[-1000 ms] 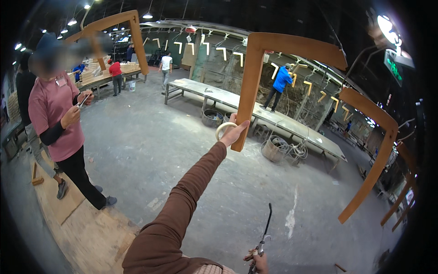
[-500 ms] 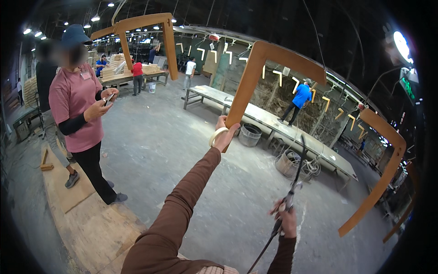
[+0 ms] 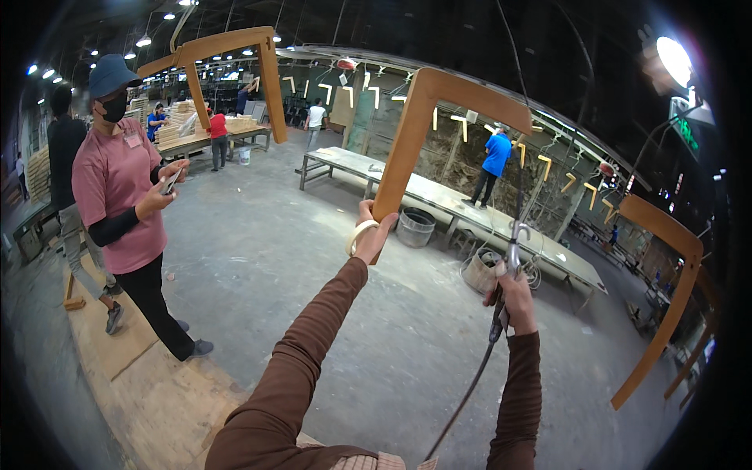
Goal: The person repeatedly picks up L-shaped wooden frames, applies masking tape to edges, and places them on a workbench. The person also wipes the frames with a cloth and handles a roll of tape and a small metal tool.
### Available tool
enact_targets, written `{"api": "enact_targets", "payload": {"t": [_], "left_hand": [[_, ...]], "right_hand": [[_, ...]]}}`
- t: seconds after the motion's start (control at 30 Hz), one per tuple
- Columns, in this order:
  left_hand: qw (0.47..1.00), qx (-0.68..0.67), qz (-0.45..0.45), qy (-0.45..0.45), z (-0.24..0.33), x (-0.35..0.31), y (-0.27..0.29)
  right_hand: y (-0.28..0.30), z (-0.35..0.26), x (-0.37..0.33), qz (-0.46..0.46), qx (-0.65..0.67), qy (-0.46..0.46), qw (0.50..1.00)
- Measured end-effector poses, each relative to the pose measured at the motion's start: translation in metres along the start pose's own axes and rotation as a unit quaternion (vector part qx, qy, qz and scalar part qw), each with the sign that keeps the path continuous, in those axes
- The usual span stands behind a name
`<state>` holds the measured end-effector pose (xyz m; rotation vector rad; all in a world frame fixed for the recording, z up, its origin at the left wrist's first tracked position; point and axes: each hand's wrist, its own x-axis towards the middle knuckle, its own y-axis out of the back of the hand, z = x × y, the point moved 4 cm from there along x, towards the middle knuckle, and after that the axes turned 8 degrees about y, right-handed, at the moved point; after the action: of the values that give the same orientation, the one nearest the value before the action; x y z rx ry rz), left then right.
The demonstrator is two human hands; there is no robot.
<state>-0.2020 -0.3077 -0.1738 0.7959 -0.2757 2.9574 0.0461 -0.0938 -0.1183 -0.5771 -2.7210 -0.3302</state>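
My left hand [image 3: 371,235] is closed round the lower end of an orange-brown L-shaped wooden furniture frame [image 3: 406,141], whose upper arm reaches right. A pale ring [image 3: 359,236], perhaps a bangle or a tape roll, sits at that hand's wrist. To the right, my right hand [image 3: 517,301] grips a metal spray gun [image 3: 513,257], held upright below the frame's free end and apart from it. From the gun a dark hose [image 3: 468,395] runs down toward me.
Similar wooden frames hang at left [image 3: 274,94] and right [image 3: 674,298]. Beyond stand a long bench [image 3: 439,196], a dark bucket [image 3: 416,227] and a tub [image 3: 479,271]. A person in pink [image 3: 121,188] stands on boards [image 3: 168,392] at left, holding a phone; others work farther off.
My right hand has lifted the spray gun toward the frame. My left hand keeps its hold on the wood. The view has shifted slightly, and the person in dark clothing behind the pink shirt shows more.
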Motion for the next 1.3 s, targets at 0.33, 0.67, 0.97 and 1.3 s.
{"api": "enact_targets", "payload": {"t": [0.33, 0.67, 0.97, 1.3], "left_hand": [[0.997, 0.018, 0.073, -0.027, -0.017, -0.029, -0.061], [0.999, -0.016, 0.005, -0.047, 0.037, -0.118, -0.102], [0.944, 0.263, 0.057, -0.191, 0.073, -0.148, -0.049], [0.936, 0.305, 0.009, -0.176, 0.055, -0.116, -0.056]], "right_hand": [[-0.095, -0.018, -0.068, -0.242, 0.029, 0.078, 0.967], [-0.268, -0.024, -0.103, -0.366, -0.297, 0.296, 0.831], [-0.09, -0.056, -0.029, -0.05, -0.193, 0.224, 0.954], [-0.115, -0.048, -0.059, -0.143, -0.393, 0.334, 0.845]]}}
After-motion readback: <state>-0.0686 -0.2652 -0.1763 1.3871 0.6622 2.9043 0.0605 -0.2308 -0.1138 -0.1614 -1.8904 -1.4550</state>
